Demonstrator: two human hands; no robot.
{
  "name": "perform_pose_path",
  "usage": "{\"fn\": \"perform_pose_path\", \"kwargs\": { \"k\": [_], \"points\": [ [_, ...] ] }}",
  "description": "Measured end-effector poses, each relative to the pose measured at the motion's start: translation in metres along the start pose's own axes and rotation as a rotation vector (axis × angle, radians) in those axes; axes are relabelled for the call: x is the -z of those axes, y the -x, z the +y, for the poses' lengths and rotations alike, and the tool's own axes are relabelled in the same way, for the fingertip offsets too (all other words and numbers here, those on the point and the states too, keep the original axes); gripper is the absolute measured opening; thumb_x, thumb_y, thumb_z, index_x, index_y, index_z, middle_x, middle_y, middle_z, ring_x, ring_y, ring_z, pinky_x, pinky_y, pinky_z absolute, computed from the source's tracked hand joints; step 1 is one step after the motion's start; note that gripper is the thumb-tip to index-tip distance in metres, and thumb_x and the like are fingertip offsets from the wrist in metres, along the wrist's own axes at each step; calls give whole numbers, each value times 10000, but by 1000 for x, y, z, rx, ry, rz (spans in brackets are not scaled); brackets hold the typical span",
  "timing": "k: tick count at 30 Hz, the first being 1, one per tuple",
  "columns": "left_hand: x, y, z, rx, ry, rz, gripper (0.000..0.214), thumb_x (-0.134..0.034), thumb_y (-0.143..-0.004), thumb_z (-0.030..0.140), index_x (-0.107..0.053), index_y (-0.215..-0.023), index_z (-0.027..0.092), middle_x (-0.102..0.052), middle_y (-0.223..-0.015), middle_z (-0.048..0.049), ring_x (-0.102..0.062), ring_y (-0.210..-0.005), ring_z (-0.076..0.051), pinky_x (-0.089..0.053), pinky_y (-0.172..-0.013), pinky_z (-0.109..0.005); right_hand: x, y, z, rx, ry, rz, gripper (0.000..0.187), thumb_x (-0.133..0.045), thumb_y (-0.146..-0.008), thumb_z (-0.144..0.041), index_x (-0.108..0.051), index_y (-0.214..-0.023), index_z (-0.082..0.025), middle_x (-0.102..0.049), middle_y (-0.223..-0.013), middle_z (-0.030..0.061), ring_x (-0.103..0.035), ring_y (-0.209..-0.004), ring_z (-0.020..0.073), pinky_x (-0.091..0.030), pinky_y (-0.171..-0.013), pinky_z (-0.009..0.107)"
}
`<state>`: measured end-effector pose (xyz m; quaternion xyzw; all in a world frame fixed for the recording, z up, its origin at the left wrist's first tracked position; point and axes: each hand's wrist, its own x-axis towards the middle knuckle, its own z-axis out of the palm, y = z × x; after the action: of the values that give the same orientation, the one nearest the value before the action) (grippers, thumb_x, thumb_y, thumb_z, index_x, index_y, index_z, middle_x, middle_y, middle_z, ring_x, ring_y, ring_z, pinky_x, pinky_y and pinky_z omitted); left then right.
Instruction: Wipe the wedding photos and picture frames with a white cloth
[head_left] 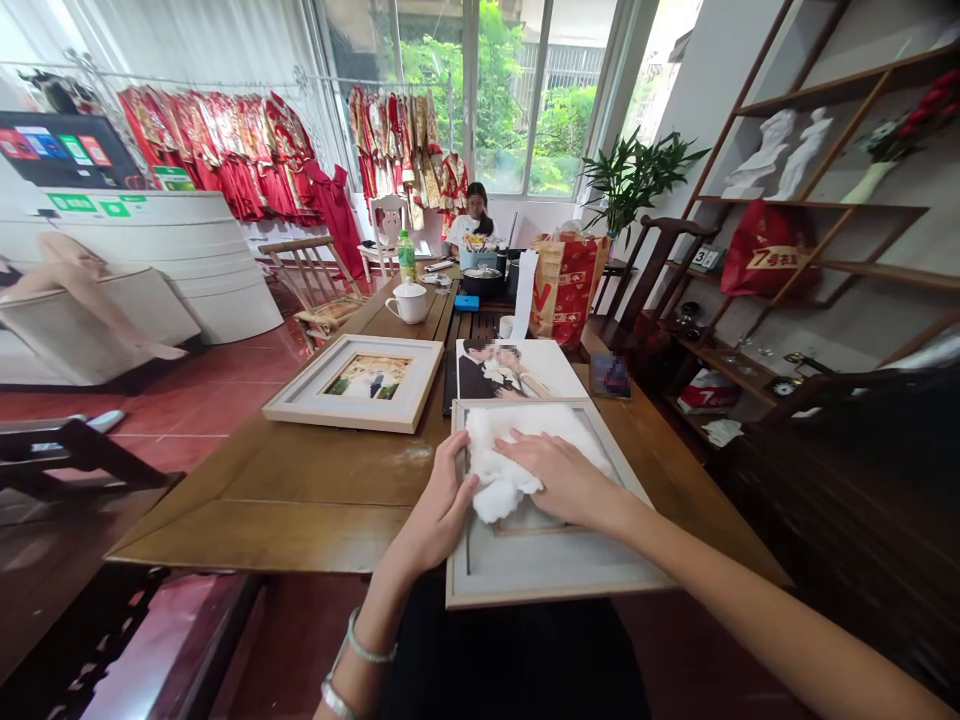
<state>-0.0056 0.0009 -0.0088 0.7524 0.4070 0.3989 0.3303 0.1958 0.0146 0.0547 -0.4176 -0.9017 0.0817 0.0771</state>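
Observation:
A light wooden picture frame [555, 590] with a wide pale mount lies in front of me, its near edge over the table's edge. My left hand [439, 510] grips its left side, the thumb close to a bunched piece of white, fluffy cotton wadding [499, 497]. The wadding covers much of the frame's upper middle. My right hand [566, 475] lies on the wadding, fingers stretched out and pressed flat. Part of the frame's inner opening is hidden under wadding and hand. Just beyond it lies a large photo print [551, 360] of a couple.
Another framed photo [345, 385] lies left on the wooden table [300, 490]. Farther back are a white cup [409, 302], a green-labelled bottle [406, 258], a paper bag [566, 290] and a phone [611, 375]. A person [474, 225] sits at the far end.

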Motion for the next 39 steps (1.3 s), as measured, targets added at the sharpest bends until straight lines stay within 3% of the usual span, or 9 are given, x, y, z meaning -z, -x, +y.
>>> {"fn": "perform_pose_path", "kwargs": {
  "k": [3,8,11,16,23,26,30,33,39],
  "points": [
    [0,-1,0,3,3,-6,532,-278,-974,394,-114,-1450,222,-194,-1482,-115,-214,-1386,-234,-155,-1153,-450,2,6,-10,-81,-39,-8,551,-430,-788,-103,-466,-1333,-180,-565,-1309,108,-414,-1287,296,-375,-976,478],
    [1,-1,0,36,-7,-18,583,-256,-968,439,-82,-1474,208,-115,-1534,-96,-101,-1424,-239,-83,-1168,-437,-2,-17,-10,-166,-14,-5,692,-481,-687,-79,-402,-1372,-129,-411,-1438,120,-255,-1366,322,-193,-1063,619],
    [2,0,-2,47,12,-24,593,-226,-966,463,-54,-1481,226,-81,-1551,-76,-82,-1431,-235,-68,-1169,-438,-3,-18,-19,-161,-15,-31,686,-483,-676,-73,-415,-1358,-72,-427,-1418,165,-242,-1365,348,-248,-1047,609],
    [1,2,-4,64,56,-14,583,-160,-959,498,-55,-1483,265,-86,-1556,-57,-107,-1430,-233,-82,-1166,-446,0,15,-49,-110,-60,-134,724,-489,-654,-86,-395,-1372,-58,-408,-1425,192,-237,-1368,347,-274,-1054,577],
    [3,0,6,72,-12,-29,539,-238,-976,401,-101,-1476,253,-100,-1551,-50,-80,-1433,-227,-71,-1169,-445,11,72,-63,183,-281,-247,724,-510,-690,-112,-365,-1399,-122,-397,-1447,134,-172,-1400,270,-99,-1130,535],
    [5,0,6,21,-63,-65,548,-340,-954,299,-149,-1466,251,-115,-1541,-54,-92,-1429,-234,-87,-1169,-442,29,89,-50,144,-351,-300,680,-490,-701,-65,-438,-1367,-193,-466,-1405,76,-323,-1349,226,-148,-1143,450],
    [7,0,5,-10,-87,-118,589,-404,-878,158,-248,-1438,251,-141,-1525,-54,-104,-1422,-256,-95,-1167,-462,44,98,-19,-66,-232,-296,620,-459,-720,-41,-526,-1304,-236,-526,-1353,46,-437,-1280,226,-282,-1099,388],
    [8,0,6,-15,-59,-118,615,-386,-850,110,-261,-1433,257,-150,-1520,-53,-107,-1419,-269,-97,-1161,-493,35,88,17,-186,-85,-184,630,-438,-721,-40,-512,-1315,-239,-494,-1380,46,-411,-1297,260,-254,-1101,470],
    [7,-1,4,-11,-29,-125,620,-383,-842,101,-265,-1429,263,-143,-1521,-47,-99,-1418,-270,-79,-1158,-508,11,45,87,-219,97,73,767,-426,-633,8,-439,-1357,-244,-391,-1455,57,-222,-1388,263,-130,-1077,615]
  ]
}}
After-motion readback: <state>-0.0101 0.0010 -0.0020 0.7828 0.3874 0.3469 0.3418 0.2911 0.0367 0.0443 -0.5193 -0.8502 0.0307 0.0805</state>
